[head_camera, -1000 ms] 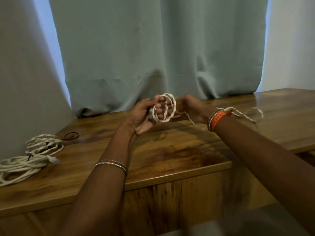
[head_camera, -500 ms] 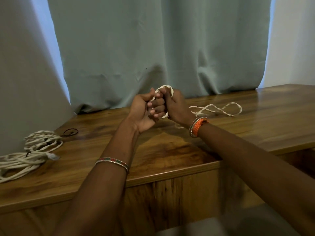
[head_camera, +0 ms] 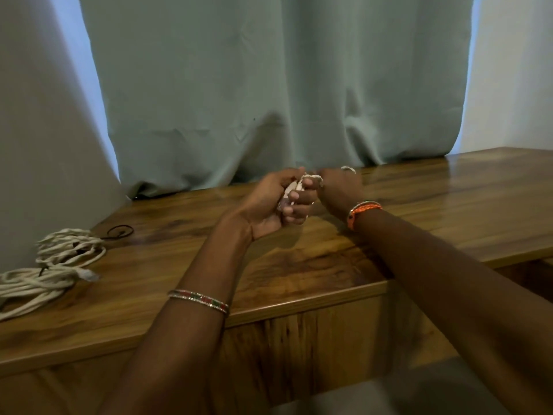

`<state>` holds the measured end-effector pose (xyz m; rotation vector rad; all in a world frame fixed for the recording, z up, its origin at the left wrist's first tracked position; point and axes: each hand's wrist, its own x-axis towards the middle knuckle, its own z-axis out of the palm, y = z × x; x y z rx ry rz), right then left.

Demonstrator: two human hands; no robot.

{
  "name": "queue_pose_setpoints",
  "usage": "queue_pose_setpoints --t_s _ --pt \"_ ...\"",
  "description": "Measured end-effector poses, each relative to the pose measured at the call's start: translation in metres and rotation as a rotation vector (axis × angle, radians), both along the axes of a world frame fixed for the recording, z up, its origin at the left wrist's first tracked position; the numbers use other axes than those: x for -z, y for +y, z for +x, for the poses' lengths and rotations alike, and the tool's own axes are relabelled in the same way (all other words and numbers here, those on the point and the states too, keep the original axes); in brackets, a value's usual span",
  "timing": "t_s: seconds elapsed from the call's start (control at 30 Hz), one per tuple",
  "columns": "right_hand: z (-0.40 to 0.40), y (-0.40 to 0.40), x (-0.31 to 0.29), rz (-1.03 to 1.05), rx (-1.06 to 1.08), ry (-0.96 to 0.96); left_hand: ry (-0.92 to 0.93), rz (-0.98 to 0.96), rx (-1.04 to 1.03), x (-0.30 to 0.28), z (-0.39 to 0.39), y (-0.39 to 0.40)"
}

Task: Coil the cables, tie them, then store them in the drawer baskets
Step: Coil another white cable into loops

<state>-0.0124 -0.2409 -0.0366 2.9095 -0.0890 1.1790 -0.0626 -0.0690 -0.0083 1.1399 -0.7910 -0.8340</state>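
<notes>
Cream-white cables (head_camera: pixel 51 268), black hair tie (head_camera: pixel 121 231), glossy brown wood-grain desk (head_camera: pixel 449 205), pale teal curtain (head_camera: pixel 269 85), orange bracelet (head_camera: pixel 360 211), red-green beaded bangle (head_camera: pixel 199 301)

Small coil of off-white braided cable (head_camera: pixel 294 190): bunched tight, gripped in both hands above wooden tabletop, loose end protruding rightward. Larger bundles of off-white braided cable (head_camera: pixel 51 265): loosely coiled, lying at tabletop's far left.
</notes>
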Motion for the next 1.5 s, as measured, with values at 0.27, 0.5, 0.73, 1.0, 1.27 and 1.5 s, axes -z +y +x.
queue_pose_setpoints --t_s 0.27,0.5,0.73,1.0,1.27,1.5 --pt "-0.05 0.084 0.013 -0.05 -0.154 0.242 -0.014 -0.334 -0.36 -0.006 0.014 0.0" --pt "-0.117 0.072 -0.024 -0.074 -0.406 0.138 -0.457 0.001 -0.815 0.004 0.044 0.008" --pt "-0.123 0.066 -0.046 -0.197 -0.598 0.375 -0.25 -0.12 -0.906 -0.004 0.025 0.004" --pt "-0.107 0.073 -0.049 -0.322 -0.536 0.157 -0.291 0.034 -0.801 0.001 0.016 0.013" --pt "-0.067 0.041 -0.077 -0.038 -0.609 -0.193 0.048 -0.263 -0.286 -0.006 -0.009 0.02" --pt "-0.044 0.03 -0.04 -0.132 -0.466 -0.284 0.015 -0.438 -0.138 -0.021 -0.033 0.02"
